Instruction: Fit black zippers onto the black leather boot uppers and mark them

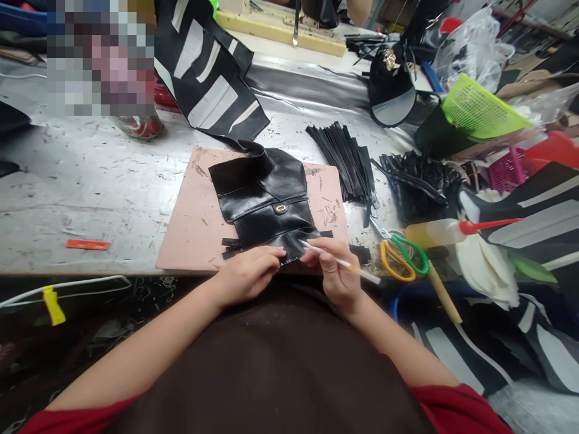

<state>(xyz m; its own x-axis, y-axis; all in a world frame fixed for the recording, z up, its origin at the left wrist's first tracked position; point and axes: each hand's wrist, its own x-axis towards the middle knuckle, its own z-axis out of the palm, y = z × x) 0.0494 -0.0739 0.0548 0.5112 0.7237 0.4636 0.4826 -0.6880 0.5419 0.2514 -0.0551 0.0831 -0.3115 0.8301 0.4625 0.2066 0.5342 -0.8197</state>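
A black leather piece [275, 205] with a small gold-rimmed oval fitting lies on a pinkish board [181, 235], its upper part curled up. My left hand [251, 271] is closed on the piece's near edge, fingers curled and thumb side against the leather. In my right hand [337, 271] is a thin white pen-like tool [362, 273] with a yellow section, gripped between thumb and fingers. Its pale tip points at the leather close to the near edge. Small pale marks line that edge. Black strips stick out from under the leather on both sides.
Right of the board are bundled black strips [346, 160], scissors [398, 250] with green and yellow handles, and a bottle [434, 232] with a red nozzle. A green basket [482, 108] stands behind. Black-and-white panels [212, 78] lie at the back; an orange strip [87, 245] lies left.
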